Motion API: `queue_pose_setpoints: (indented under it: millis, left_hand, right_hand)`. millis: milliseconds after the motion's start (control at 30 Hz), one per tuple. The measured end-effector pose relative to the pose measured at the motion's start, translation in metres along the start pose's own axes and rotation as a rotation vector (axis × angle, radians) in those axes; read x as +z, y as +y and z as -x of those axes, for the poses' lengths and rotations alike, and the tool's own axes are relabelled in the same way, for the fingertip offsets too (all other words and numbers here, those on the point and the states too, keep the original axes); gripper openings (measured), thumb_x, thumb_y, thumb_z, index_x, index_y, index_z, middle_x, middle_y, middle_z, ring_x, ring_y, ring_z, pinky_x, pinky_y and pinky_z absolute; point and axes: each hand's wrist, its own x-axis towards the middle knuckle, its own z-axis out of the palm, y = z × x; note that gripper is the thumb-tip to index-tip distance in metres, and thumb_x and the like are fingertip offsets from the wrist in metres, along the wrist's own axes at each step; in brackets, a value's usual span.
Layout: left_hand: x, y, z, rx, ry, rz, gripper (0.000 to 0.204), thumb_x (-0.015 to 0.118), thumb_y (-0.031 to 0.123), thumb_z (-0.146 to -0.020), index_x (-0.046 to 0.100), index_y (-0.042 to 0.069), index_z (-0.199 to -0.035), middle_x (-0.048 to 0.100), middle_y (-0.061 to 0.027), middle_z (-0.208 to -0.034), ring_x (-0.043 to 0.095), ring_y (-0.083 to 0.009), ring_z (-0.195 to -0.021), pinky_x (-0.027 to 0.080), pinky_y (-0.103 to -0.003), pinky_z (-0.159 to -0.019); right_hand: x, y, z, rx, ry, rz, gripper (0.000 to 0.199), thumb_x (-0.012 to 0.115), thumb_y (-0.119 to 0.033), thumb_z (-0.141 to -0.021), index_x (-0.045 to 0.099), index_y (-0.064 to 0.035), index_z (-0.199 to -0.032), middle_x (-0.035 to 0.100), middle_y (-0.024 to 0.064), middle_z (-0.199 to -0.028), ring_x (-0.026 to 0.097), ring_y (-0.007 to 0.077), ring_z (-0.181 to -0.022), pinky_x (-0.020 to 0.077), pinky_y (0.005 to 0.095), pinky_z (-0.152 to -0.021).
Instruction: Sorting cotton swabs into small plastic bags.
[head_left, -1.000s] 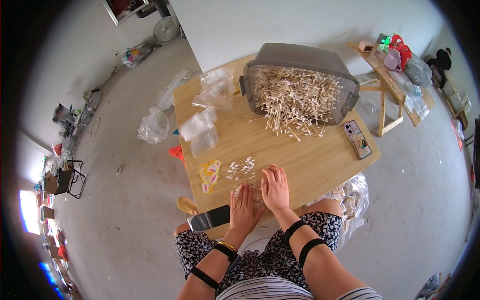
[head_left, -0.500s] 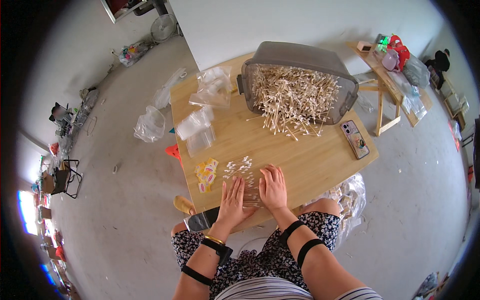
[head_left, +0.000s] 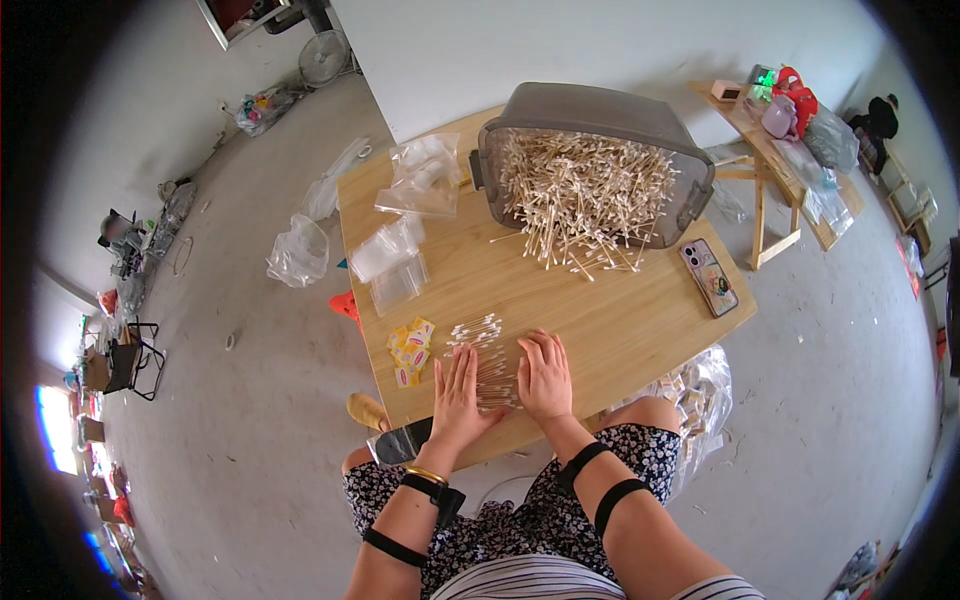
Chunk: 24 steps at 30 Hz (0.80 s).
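On the wooden table [head_left: 640, 320], I saw one batch of cotton swabs [head_left: 494, 376] laid roughly parallel between the left hand [head_left: 458, 398] and right hand [head_left: 546, 380], fingers extended, gripping nothing; the bulk [head_left: 588, 190] lay unsorted in the tipped grey bin [head_left: 600, 108].

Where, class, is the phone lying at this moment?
In the head view, the phone lies toward the right end of the wooden table, just in front of the grey bin.

No words or numbers can be read. Small yellow-and-white slips [head_left: 411, 350], lying near the left edge of the wooden table [head_left: 610, 320], bear reddish marks too small to make out.
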Motion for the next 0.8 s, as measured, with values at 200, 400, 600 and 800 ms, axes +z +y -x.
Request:
queue_pose_setpoints:
  millis: [200,400,600,800]
  left_hand:
    - [-0.004,0.006,-0.001,-0.025,0.029,-0.045,0.122,0.082,0.054,-0.069,0.018,-0.003,-0.155,0.025,-0.0196,-0.161,0.018,-0.031,-0.152,0.007,-0.055,-0.123]
    - [-0.01,0.008,-0.021,-0.058,0.017,-0.039,0.117,0.076,0.058,-0.075,0.017,-0.005,-0.155,0.02,-0.0221,-0.162,0.015,-0.0335,-0.153,0.007,-0.054,-0.123]
    - [0.01,0.006,-0.017,-0.003,-0.053,-0.165,0.096,0.05,0.062,-0.093,0.021,-0.007,-0.154,0.018,-0.0224,-0.163,0.013,-0.0348,-0.153,0.007,-0.051,-0.124]
    - [0.013,0.011,-0.008,0.053,-0.073,-0.126,0.096,0.049,0.062,-0.093,0.019,-0.006,-0.155,0.018,-0.0222,-0.163,0.013,-0.0344,-0.153,0.007,-0.051,-0.124]
  right_hand:
    - [0.0,0.004,0.001,-0.004,0.008,0.004,0.031,0.052,-0.01,-0.091,0.058,-0.002,-0.12,0.057,0.0172,-0.125,0.048,0.0335,-0.13,0.0304,0.0479,-0.118]
    - [0.0,0.005,0.002,-0.005,0.018,0.009,0.031,0.052,-0.01,-0.09,0.058,-0.0022,-0.12,0.057,0.0166,-0.124,0.049,0.0339,-0.129,0.0308,0.048,-0.118]
    - [-0.001,0.001,0.002,-0.007,0.004,-0.004,0.033,0.052,-0.01,-0.09,0.057,-0.0023,-0.121,0.057,0.0161,-0.124,0.049,0.0334,-0.129,0.0302,0.0478,-0.118]
    - [-0.003,0.001,0.001,0.005,-0.011,0.011,0.035,0.054,-0.01,-0.089,0.057,-0.0028,-0.123,0.056,0.0159,-0.125,0.048,0.0322,-0.13,0.0295,0.0478,-0.118]
